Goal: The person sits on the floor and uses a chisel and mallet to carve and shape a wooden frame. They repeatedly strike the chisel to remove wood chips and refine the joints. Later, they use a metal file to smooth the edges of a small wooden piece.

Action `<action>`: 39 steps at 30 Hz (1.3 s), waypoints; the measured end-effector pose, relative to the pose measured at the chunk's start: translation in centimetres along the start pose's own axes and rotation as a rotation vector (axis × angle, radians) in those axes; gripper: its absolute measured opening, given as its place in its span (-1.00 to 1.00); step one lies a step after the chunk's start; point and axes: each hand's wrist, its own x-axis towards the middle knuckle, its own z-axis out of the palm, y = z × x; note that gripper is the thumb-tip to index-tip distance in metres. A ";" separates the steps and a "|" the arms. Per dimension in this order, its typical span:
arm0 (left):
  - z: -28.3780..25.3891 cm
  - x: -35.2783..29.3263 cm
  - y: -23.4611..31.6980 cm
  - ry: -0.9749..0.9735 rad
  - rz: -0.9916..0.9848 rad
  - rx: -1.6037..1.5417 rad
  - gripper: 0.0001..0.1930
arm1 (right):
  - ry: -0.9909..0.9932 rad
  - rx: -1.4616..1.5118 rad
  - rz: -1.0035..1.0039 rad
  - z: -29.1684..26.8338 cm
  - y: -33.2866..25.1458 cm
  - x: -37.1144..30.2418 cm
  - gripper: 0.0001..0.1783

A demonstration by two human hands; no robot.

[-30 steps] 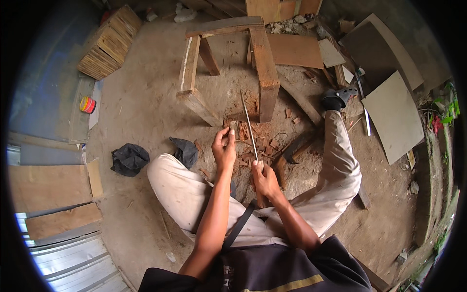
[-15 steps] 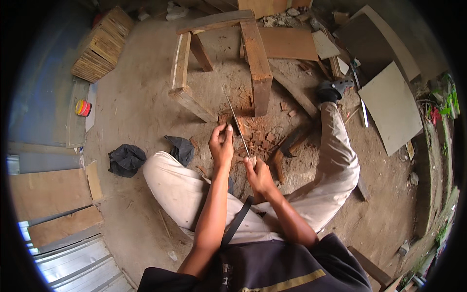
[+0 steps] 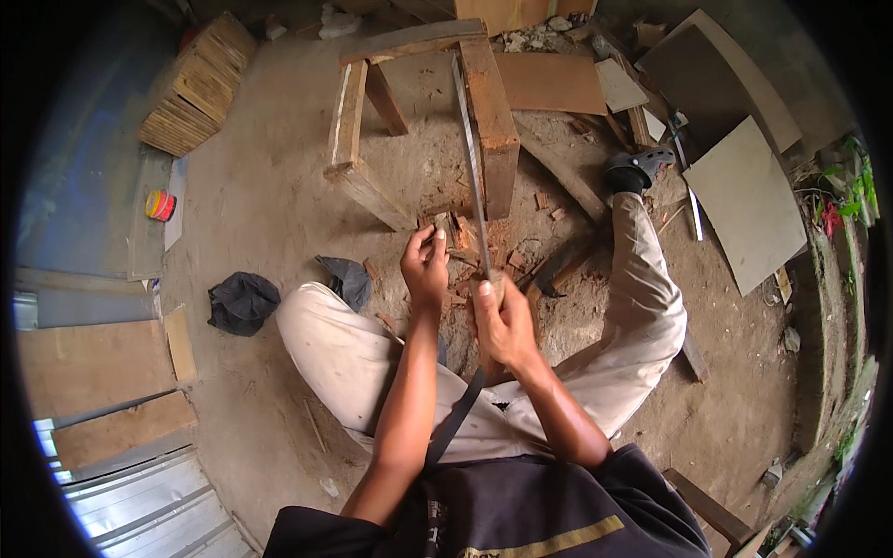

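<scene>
In my right hand (image 3: 505,321), the fingers are wrapped round the wooden handle of a machete (image 3: 472,163). Its long narrow blade points away from me and rises past the inner side of the wooden frame's right post. My left hand (image 3: 427,267) is to the left of the blade, thumb and fingers pinching a small wood piece (image 3: 441,222). Reddish-brown chips (image 3: 514,262) lie scattered on the ground beyond and beside my hands. Just past them stands a rough wooden frame (image 3: 500,153) with legs and a top rail.
My bent legs (image 3: 642,307) flank the work area. Black cloth-like bundles (image 3: 244,305) lie by my left knee. A curved dark wood piece (image 3: 558,270) rests right of the chips. Boards (image 3: 749,205) lean at the right, stacked wood (image 3: 198,86) stands far left, and a red-yellow tub (image 3: 160,205) sits left.
My right hand has moved slightly forward and right, and the machete blade has swung upright with its flat side showing. My left hand has shifted a little; the wood piece shows more clearly.
</scene>
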 end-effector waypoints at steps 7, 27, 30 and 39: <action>-0.5 0.9 -1.3 0.004 0.059 0.159 -0.67 | 0.024 -0.374 0.266 0.5 4.0 0.1 -0.51; 0.5 0.2 -0.4 0.000 0.021 0.038 -0.69 | 0.046 -0.093 -0.357 -1.6 0.5 -0.1 -0.65; 0.0 -0.1 -0.3 0.018 -0.058 0.077 -0.69 | 0.014 -0.432 0.203 -1.4 5.7 0.5 -0.44; -1.9 0.2 0.7 0.047 -0.107 0.004 -0.66 | -0.154 0.041 0.441 -2.3 3.5 1.2 -0.45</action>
